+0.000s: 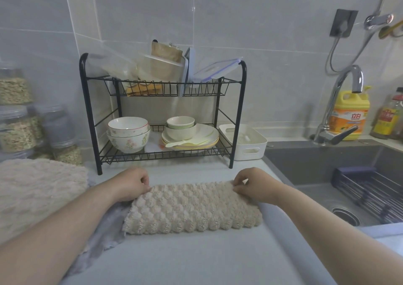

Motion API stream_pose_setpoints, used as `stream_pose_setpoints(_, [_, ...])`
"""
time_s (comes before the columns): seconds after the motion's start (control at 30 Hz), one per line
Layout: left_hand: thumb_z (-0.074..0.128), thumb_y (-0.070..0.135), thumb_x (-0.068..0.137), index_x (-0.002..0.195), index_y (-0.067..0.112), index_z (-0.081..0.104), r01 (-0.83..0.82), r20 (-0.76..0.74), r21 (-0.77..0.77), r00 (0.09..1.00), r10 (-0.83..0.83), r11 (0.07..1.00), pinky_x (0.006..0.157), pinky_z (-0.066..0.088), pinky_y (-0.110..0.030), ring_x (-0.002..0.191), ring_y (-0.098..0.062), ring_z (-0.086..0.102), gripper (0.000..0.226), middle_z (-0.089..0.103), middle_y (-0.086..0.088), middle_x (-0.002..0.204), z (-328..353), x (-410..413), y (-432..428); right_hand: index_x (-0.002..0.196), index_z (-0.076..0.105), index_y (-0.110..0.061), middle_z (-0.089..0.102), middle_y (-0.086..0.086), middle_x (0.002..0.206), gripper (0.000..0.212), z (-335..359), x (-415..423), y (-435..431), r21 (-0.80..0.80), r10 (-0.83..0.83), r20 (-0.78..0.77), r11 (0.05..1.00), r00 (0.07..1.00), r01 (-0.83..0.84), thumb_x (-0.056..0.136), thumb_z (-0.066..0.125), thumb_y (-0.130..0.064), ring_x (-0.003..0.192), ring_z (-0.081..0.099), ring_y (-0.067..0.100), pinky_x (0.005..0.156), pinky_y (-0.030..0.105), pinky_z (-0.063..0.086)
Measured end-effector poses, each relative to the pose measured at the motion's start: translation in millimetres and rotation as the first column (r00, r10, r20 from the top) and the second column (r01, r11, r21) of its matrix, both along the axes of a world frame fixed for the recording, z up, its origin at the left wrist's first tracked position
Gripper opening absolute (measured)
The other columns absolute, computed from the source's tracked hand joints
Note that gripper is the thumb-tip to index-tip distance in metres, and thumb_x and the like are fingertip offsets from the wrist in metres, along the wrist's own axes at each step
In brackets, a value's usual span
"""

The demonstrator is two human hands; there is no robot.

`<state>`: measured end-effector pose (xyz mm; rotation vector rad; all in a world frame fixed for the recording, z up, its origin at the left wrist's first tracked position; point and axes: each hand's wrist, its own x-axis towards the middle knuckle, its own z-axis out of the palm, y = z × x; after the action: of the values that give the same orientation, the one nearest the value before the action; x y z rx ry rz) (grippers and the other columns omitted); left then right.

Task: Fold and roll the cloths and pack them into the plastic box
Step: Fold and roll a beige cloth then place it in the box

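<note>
Both hands, left [130, 184] and right [253, 185], pinch the cloth's [192, 208] far corners below the rack [162, 151], likely to square its fold.

Soft, even, shadowless light fills the kitchen; the wall tiles [218, 12] show faint glare, and wide-angle distortion bends and blurs the frame's edges.

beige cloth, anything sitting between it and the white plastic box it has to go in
Nothing visible lies on the counter between the beige cloth and the white plastic box. The black rack's front right leg stands against the box's left side, partly covering it, but the box's open top looks reachable.
</note>
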<state>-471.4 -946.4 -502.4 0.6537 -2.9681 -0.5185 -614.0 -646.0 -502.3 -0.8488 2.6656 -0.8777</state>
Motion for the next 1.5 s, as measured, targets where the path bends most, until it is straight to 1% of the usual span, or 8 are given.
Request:
stream_pose_setpoints(0.37, [0.051,0.032,0.095,0.078,0.016,0.048,-0.133,0.037,-0.046,0.990,0.134,0.990,0.054,0.034,-0.029,0.066,-0.016,0.050,0.023,0.057,0.000,0.077,-6.8,-6.6,3.4,0.095,0.069,-0.006,0.069,0.008,0.096,0.022,-1.8,-14.9,-17.4,0.143,-0.107,-0.072,0.983,0.992,0.116,0.096,0.053,-0.020,0.082,0.059,0.022,0.067,0.025,0.045])
stream_pose_setpoints(0.57, [0.039,0.035,0.096,0.098,0.022,0.060,0.062,-0.207,-0.190,0.973,-0.102,0.980,0.085,0.045,-0.034,0.100,-0.016,0.052,0.024,0.054,0.007,0.105,9.2,25.6,49.2,0.088,0.056,-0.006,0.059,0.009,0.080,0.040,11.8,8.6,-13.2,0.143,-0.292,-0.013,0.946,0.956,0.290,0.096,0.038,-0.041,0.077,0.058,0.028,0.060,0.028,0.040])
stream_pose_setpoints(0.77, [0.032,0.058,0.093,0.149,0.039,0.019,0.286,0.216,-0.157,0.944,-0.249,0.945,0.119,0.012,-0.038,0.148,-0.019,0.007,0.061,0.010,0.006,0.160,-11.9,51.3,104.7,0.072,0.055,-0.008,0.061,0.008,0.066,0.017,27.7,51.5,-11.0,0.293,-0.305,0.194,0.925,0.932,0.241,0.083,0.056,-0.021,0.057,0.061,0.026,0.057,0.025,0.051])
stream_pose_setpoints(0.83, [0.034,0.062,0.090,0.149,0.040,0.015,0.255,0.230,-0.151,0.949,-0.217,0.955,0.120,0.007,-0.040,0.148,-0.018,0.002,0.066,0.005,0.005,0.161,-12.9,51.1,107.5,0.080,0.054,-0.007,0.059,0.009,0.076,0.012,26.4,56.8,-12.6,0.326,-0.278,0.164,0.921,0.947,0.214,0.085,0.052,-0.018,0.064,0.059,0.026,0.052,0.022,0.045])
stream_pose_setpoints(0.97, [0.037,0.051,0.091,0.112,0.042,0.061,0.130,-0.024,-0.054,0.991,-0.131,0.990,0.101,0.034,-0.034,0.127,-0.018,0.043,0.032,0.054,0.015,0.128,-10.8,48.9,115.8,0.095,0.053,-0.008,0.057,0.008,0.085,0.014,29.8,64.0,-8.3,0.254,-0.260,0.114,0.941,0.959,0.224,0.087,0.045,-0.016,0.070,0.055,0.023,0.049,0.022,0.039])
stream_pose_setpoints(1.3, [0.046,0.052,0.081,0.112,0.030,0.056,0.101,-0.162,-0.216,0.977,-0.138,0.971,0.097,0.037,-0.039,0.114,-0.021,0.043,0.039,0.051,0.007,0.117,-12.9,62.3,170.9,0.121,0.052,-0.015,0.058,0.009,0.092,0.048,50.2,82.5,38.6,0.013,-0.299,0.308,0.951,0.903,0.310,0.077,0.073,-0.014,0.077,0.056,0.025,0.061,0.029,0.051])
stream_pose_setpoints(1.4, [0.046,0.043,0.089,0.097,0.032,0.061,0.225,-0.382,0.388,0.922,-0.067,0.894,0.083,0.044,-0.030,0.090,-0.011,0.053,0.021,0.057,0.008,0.098,-3.9,62.6,184.9,0.122,0.048,-0.019,0.059,0.011,0.101,0.043,55.7,86.7,38.3,-0.073,-0.307,0.306,0.936,0.901,0.344,0.082,0.065,-0.015,0.084,0.060,0.025,0.066,0.031,0.053])
stream_pose_setpoints(1.5, [0.041,0.044,0.097,0.101,0.022,0.054,0.170,-0.217,0.926,0.970,0.107,0.336,0.083,0.043,-0.030,0.088,-0.018,0.055,0.027,0.057,-0.005,0.097,12.0,59.1,194.0,0.120,0.048,-0.020,0.060,0.013,0.096,0.038,64.2,100.0,27.0,-0.193,-0.254,0.327,0.925,0.910,0.327,0.084,0.056,-0.010,0.075,0.057,0.024,0.059,0.029,0.046])
